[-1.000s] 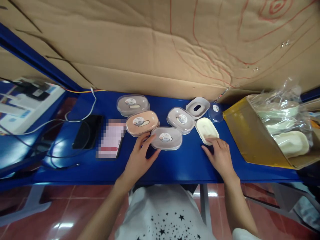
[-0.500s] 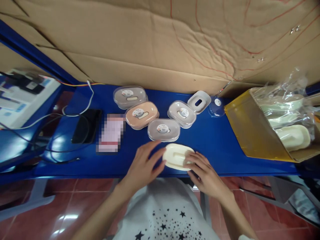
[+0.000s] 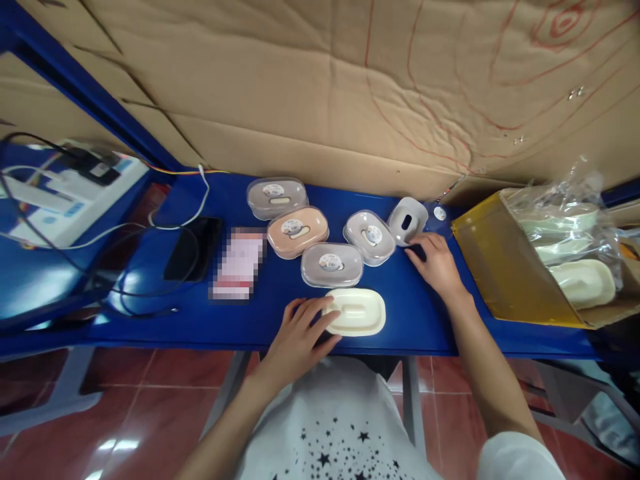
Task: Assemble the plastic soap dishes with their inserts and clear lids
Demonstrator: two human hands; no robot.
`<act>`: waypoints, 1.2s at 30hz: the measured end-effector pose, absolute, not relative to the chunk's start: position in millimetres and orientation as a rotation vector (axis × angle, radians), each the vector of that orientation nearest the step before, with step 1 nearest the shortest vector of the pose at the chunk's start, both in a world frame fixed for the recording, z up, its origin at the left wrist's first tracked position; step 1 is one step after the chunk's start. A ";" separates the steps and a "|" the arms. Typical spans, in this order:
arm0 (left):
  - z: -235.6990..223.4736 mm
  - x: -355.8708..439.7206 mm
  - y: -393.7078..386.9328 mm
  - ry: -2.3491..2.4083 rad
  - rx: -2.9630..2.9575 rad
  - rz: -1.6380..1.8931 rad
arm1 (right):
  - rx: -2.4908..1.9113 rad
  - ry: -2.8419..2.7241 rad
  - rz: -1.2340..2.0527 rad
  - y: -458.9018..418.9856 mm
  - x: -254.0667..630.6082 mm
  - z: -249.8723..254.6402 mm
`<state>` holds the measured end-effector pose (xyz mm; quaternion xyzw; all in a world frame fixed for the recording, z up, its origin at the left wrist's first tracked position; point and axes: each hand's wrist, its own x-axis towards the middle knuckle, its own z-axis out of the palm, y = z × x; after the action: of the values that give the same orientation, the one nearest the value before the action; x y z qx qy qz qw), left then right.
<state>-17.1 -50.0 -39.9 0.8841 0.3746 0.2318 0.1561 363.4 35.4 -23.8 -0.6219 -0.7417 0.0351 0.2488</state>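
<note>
A cream oval tray (image 3: 367,323) with a raised middle lies on the blue table close to its front edge. My left hand (image 3: 300,337) rests against the tray's left end, fingers spread over the rim and thumb near the front edge. Farther right, my right hand (image 3: 437,263) has its thumb and fingertips closed at the near edge of a grey tray with a dark oval slot (image 3: 401,230). Behind that hand is a clear lid (image 3: 441,215) with a round sticker, partly covered.
Several lidded oval boxes stand at mid-table, among them a peach box (image 3: 305,241) and a grey box (image 3: 332,270). At right is a cardboard carton (image 3: 480,260) holding bagged cream pieces. A phone (image 3: 193,250), cables and a power strip (image 3: 80,207) occupy the left.
My right hand has left the cream tray and moved right and back to the grey slotted tray, which has shifted slightly toward me. My left hand stays at the cream tray.
</note>
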 end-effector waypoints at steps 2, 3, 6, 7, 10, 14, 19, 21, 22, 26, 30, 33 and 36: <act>-39.8 -17.6 -49.9 1.063 2.526 0.664 | -1.705 -1.891 0.150 10.0 367.4 -26.6; -39.3 -17.4 -49.5 1.057 2.524 0.665 | -1.701 -1.783 0.229 -5.4 369.4 -28.1; -36.8 -15.5 -46.5 1.031 2.522 0.662 | -1.663 -1.421 0.476 -52.6 371.5 -34.4; -35.8 -14.9 -45.3 1.023 2.523 0.657 | -1.659 -1.356 0.513 -66.3 370.6 -36.9; -33.9 -14.0 -41.9 1.003 2.531 0.638 | -1.619 -1.186 0.688 -96.5 365.3 -42.7; -34.1 -15.3 -39.2 0.982 2.538 0.618 | -1.617 -0.840 0.917 -117.0 366.5 -39.1; -35.7 -16.9 -38.8 0.967 2.536 0.624 | -2.231 -0.981 0.526 -127.0 386.1 -21.6; -35.4 -16.7 -39.3 0.966 2.531 0.639 | -2.288 -1.137 0.250 -123.3 394.1 -18.0; -35.0 -16.5 -39.6 0.963 2.530 0.646 | -2.232 -1.239 0.165 -119.3 397.8 -17.9; -33.2 -15.9 -42.1 0.932 2.552 0.635 | -1.970 -1.714 0.331 -93.9 409.9 -24.9; -31.1 -16.4 -46.2 0.910 2.563 0.631 | -1.894 -1.918 0.462 -69.6 414.7 -28.2; -28.6 -16.7 -47.3 0.926 2.545 0.663 | -1.862 -1.981 0.426 -60.4 413.0 -24.4; -24.8 -14.7 -45.5 0.925 2.528 0.708 | -1.814 -2.011 0.506 -56.0 410.6 -20.9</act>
<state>-14.7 -45.5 -24.8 0.8937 0.3270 0.2505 0.1780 410.6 -56.0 -20.9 -0.6461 -0.7163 0.1803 0.1922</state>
